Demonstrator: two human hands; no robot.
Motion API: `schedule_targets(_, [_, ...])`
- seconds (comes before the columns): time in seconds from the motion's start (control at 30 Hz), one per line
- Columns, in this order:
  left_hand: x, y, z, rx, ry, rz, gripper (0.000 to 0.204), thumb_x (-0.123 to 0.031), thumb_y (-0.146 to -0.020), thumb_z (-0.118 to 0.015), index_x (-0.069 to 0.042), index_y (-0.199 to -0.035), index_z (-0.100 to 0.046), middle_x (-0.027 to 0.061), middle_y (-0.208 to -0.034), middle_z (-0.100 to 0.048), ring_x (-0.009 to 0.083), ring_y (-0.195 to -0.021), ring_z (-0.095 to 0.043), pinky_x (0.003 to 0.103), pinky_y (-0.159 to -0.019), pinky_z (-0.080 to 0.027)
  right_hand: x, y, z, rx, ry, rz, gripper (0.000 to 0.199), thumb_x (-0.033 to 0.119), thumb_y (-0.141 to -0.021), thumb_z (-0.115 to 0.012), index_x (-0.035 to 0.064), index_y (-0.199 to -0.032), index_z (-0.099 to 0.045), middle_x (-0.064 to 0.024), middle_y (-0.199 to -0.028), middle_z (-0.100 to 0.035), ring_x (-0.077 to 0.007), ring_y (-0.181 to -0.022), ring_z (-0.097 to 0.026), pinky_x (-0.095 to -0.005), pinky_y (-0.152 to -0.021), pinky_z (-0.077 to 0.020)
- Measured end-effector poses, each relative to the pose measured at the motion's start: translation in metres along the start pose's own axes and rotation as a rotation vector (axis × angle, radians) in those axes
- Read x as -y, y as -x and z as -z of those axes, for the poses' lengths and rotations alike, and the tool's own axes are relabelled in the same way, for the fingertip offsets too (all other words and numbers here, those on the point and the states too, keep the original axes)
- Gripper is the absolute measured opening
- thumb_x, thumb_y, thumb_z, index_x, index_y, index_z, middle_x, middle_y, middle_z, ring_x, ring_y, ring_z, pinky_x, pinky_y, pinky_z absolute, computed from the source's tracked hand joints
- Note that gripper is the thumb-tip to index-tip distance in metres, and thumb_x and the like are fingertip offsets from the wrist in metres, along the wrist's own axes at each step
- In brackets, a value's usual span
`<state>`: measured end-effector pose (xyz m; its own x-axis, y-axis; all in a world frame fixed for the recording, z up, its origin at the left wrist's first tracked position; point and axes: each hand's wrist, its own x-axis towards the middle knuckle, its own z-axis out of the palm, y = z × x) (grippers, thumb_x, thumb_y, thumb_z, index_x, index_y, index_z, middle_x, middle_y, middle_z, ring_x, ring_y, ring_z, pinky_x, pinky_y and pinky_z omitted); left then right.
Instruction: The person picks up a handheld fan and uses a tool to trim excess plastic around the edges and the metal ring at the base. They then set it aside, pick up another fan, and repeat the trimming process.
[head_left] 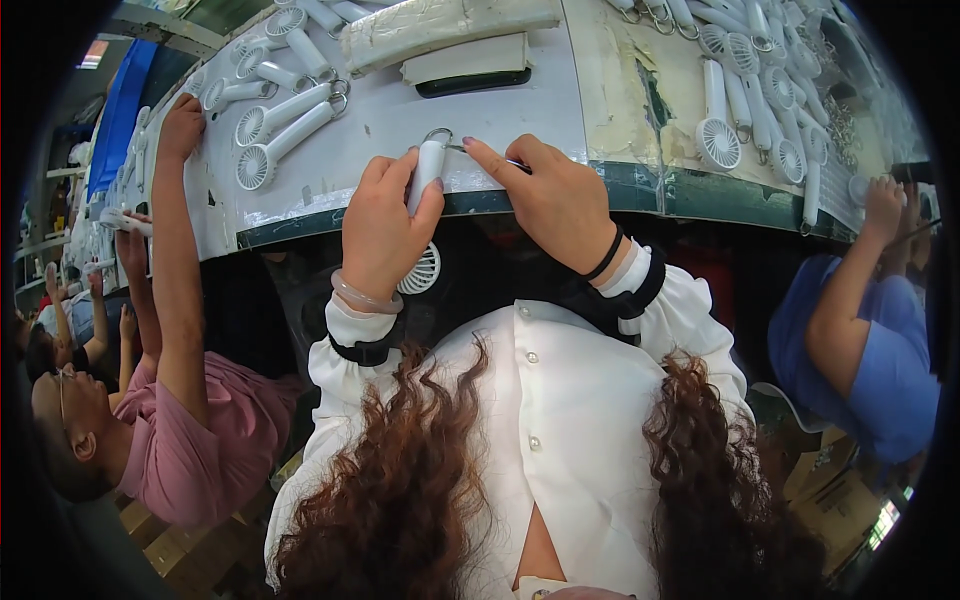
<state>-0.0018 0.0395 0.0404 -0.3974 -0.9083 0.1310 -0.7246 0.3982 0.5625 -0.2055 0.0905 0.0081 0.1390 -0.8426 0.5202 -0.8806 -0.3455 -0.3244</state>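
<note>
Closed round a white handheld fan (429, 170), my left hand (383, 222) holds it at the table's near edge. The fan's round grille head hangs below that hand, and its handle end points away from me. A metal ring (439, 132) sits at the handle end. My right hand (556, 195) grips a thin tool (517, 165) with a dark shaft and a metal tip; its exact kind is not clear. That tip reaches close to the ring, and whether they touch I cannot tell.
Several white fans lie at the left (285, 135) and right (745, 95) of the worktable (300, 205). Ahead stands a pale wrapped block (450, 35) beside a dark oblong piece (473, 83). A person in pink (205, 440) works at left, another in blue (850, 340) at right.
</note>
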Motion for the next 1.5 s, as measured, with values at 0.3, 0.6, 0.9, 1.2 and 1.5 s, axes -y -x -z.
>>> schedule_targets(0.3, [0.001, 0.0, -0.001, -0.014, 0.009, -0.009, 0.038, -0.02, -0.089, -0.066, 0.0, -0.122, -0.065, 0.0141, -0.096, -0.061, 0.0297, -0.079, -0.065, 0.037, -0.073, -0.053, 0.003, 0.0, 0.001, 0.018, 0.036, 0.009, 0.061, 0.004, -0.081, -0.065, 0.0289, -0.136, -0.061, -0.0001, -0.09, -0.059, -0.0192, -0.07, -0.063, -0.0303, -0.056, -0.0524])
schedule_targets(0.6, [0.001, 0.0, -0.001, -0.016, 0.016, -0.024, 0.037, -0.019, -0.09, -0.065, 0.0, -0.122, -0.065, 0.0148, -0.096, -0.061, 0.0309, -0.08, -0.064, 0.038, -0.073, -0.053, 0.01, 0.005, 0.0, 0.054, 0.084, 0.019, 0.061, 0.006, -0.08, -0.064, 0.0265, -0.138, -0.06, -0.0007, -0.094, -0.057, -0.0171, -0.076, -0.062, -0.0291, -0.056, -0.0518])
schedule_targets(0.9, [0.005, -0.004, 0.002, 0.025, 0.033, -0.037, 0.037, -0.019, -0.09, -0.065, 0.001, -0.121, -0.065, 0.0157, -0.096, -0.06, 0.033, -0.081, -0.064, 0.039, -0.073, -0.053, 0.005, 0.005, 0.008, 0.067, 0.111, 0.081, 0.056, 0.005, -0.08, -0.064, 0.0264, -0.132, -0.064, -0.002, -0.095, -0.057, -0.0188, -0.079, -0.062, -0.0301, -0.059, -0.0522])
schedule_targets(1.2, [0.002, 0.002, -0.002, -0.017, 0.003, -0.033, 0.037, -0.02, -0.089, -0.066, -0.002, -0.121, -0.066, 0.015, -0.096, -0.061, 0.0327, -0.08, -0.064, 0.038, -0.073, -0.053, -0.004, -0.001, 0.01, 0.011, 0.043, -0.036, 0.057, 0.001, -0.08, -0.066, 0.0273, -0.13, -0.066, -0.0013, -0.088, -0.059, -0.0206, -0.07, -0.063, -0.0313, -0.058, -0.0522])
schedule_targets(1.5, [-0.005, 0.006, 0.001, -0.018, -0.189, -0.237, 0.042, -0.016, -0.083, -0.073, -0.008, -0.124, -0.066, 0.0098, -0.098, -0.063, 0.0279, -0.091, -0.063, 0.037, -0.076, -0.053, -0.015, -0.01, 0.01, -0.042, -0.073, -0.085, 0.052, 0.0, -0.085, -0.065, 0.0266, -0.13, -0.066, -0.0023, -0.089, -0.063, -0.0226, -0.069, -0.064, -0.0321, -0.059, -0.0528])
